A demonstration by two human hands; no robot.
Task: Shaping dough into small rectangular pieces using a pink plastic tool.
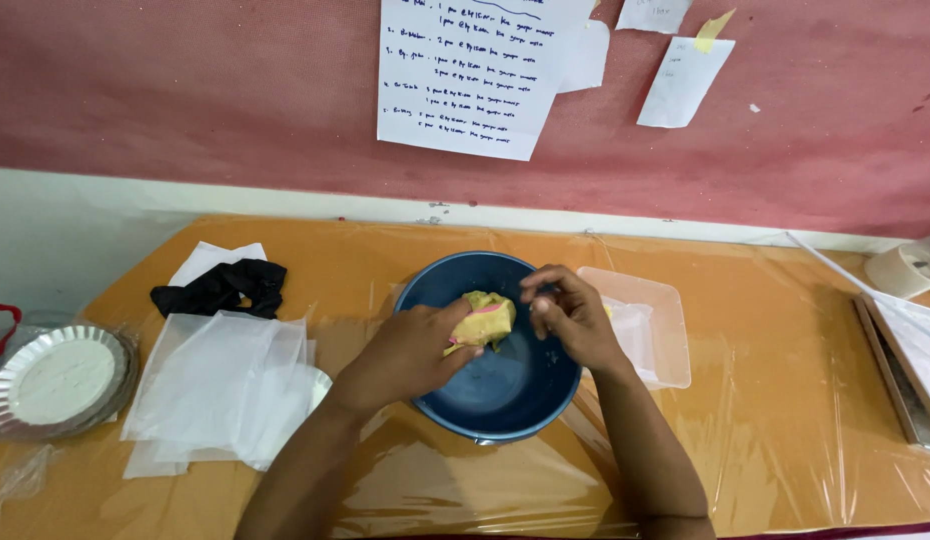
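A dark blue bowl [505, 395] sits in the middle of the orange table, which is covered in clear plastic. Over the bowl my left hand [410, 350] grips a lump of yellow dough with a pink streak [488, 318]. My right hand [568, 315] hovers just right of the lump, its fingertips pinched together close to the dough. I cannot tell whether a small bit of dough sits between those fingertips.
A clear plastic tub [657, 330] stands right of the bowl. Left lie white translucent sheets [225, 385], a black glove [225, 287] and a foil plate with a white disc [60, 382]. At far right are a tape roll [905, 270] and a tray's edge [900, 385]. Handwritten papers hang on the red wall.
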